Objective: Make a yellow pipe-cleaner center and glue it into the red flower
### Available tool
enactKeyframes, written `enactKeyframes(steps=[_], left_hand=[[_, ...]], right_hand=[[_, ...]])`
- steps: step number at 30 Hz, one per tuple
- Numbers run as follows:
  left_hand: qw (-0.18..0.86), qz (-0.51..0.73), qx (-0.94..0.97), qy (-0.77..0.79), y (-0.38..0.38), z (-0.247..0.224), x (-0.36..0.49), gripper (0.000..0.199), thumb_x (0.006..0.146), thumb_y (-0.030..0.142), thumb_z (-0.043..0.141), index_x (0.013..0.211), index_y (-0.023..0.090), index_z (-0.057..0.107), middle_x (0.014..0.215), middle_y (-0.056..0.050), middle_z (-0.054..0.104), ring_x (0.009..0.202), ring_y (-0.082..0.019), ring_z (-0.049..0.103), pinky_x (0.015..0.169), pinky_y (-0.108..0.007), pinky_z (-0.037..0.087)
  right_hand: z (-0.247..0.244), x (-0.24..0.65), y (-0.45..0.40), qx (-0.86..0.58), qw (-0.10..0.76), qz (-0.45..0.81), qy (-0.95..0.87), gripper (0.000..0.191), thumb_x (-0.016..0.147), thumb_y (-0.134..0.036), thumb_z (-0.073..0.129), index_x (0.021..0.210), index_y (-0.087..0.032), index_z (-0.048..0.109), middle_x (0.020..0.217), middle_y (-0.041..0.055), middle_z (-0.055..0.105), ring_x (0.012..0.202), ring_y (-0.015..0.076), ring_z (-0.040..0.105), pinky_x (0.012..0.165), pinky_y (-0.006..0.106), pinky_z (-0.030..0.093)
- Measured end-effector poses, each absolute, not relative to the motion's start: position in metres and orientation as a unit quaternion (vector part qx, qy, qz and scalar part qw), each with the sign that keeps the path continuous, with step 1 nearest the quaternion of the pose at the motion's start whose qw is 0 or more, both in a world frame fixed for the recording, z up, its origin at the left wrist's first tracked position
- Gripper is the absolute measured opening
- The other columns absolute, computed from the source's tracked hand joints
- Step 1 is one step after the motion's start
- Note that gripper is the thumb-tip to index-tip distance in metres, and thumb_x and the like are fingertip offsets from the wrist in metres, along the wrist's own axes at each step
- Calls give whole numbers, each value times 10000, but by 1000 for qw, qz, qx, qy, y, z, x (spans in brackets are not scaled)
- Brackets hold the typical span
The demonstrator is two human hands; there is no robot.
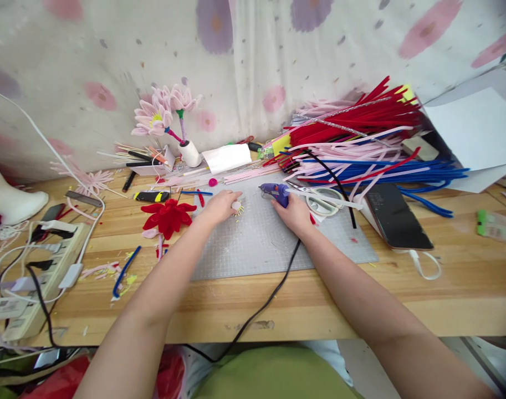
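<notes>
My right hand (pixel 297 214) is wrapped around a purple hot glue gun (pixel 279 192), whose nozzle points left over the grey cutting mat (pixel 236 260). A white glue stick sticks out of the gun's back end. My left hand (pixel 220 207) is at the mat's left part, thumb and fingertips closed at a small whitish flower centre with yellow prongs (pixel 238 208). Part of that piece is hidden by the thumb. Left of this hand lies a red pipe-cleaner flower (pixel 168 218). White-handled scissors (pixel 325 204) rest just beyond my right hand.
Bundles of red, pink and blue pipe cleaners (pixel 356 130) are heaped at the back right. A phone (pixel 398 216) lies on the right. Pink flowers stand in a white vase (pixel 190 154). A power strip (pixel 49 282) is at left. The gun's black cord (pixel 273 293) crosses the table's front edge.
</notes>
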State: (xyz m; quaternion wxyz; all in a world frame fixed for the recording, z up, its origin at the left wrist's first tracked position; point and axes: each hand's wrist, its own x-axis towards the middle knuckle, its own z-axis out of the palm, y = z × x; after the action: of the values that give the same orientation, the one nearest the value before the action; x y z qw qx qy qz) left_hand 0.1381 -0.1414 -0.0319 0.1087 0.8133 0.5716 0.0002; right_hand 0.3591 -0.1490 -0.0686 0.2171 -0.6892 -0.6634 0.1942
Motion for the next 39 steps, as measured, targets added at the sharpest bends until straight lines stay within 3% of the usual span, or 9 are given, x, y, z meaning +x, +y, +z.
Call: enactKeyframes(steps=[7,14,21,30,39], left_hand=[[147,117,790,584,-152,-28,126,494,815,133,439,1304,206,455,1112,-32,629,1078,-176,519,924,-322,415],[126,172,787,579,-171,-40,126,679,710,-20,363,1342,224,405,1128,-5,627,1110,-151,491,973,-317,395],[124,143,796,575,-179,-46,128,800,674,-43,378,1406,266,288,1188,1,595,1183,-133,458,989,-285,390],[50,63,824,562,-187,-50,126,640,745,-6,386,1345,212,413,1247,-90,543,1184,-182,470,1023,-333,363],[33,44,815,577,-187,-53,128,612,779,28,364,1375,167,357,1225,-130,552,1211,-224,456,1056,-389,319]], right_hand=[[-69,358,-149,-691,219,193,-662,383,805,-450,475,985,-132,589,989,149,651,921,296,618,768,376,451],[-67,359,-150,-692,216,196,-660,384,804,-444,478,981,-122,591,988,154,653,929,302,614,776,382,450],[-70,359,-149,-686,225,195,-664,382,802,-437,470,994,-130,589,982,151,652,911,290,611,776,387,448],[-70,359,-149,-686,228,199,-662,379,801,-441,471,990,-134,588,978,152,650,916,297,610,778,392,449],[-70,359,-149,-682,232,196,-665,361,799,-433,475,973,-139,589,967,142,653,904,292,614,776,391,452]])
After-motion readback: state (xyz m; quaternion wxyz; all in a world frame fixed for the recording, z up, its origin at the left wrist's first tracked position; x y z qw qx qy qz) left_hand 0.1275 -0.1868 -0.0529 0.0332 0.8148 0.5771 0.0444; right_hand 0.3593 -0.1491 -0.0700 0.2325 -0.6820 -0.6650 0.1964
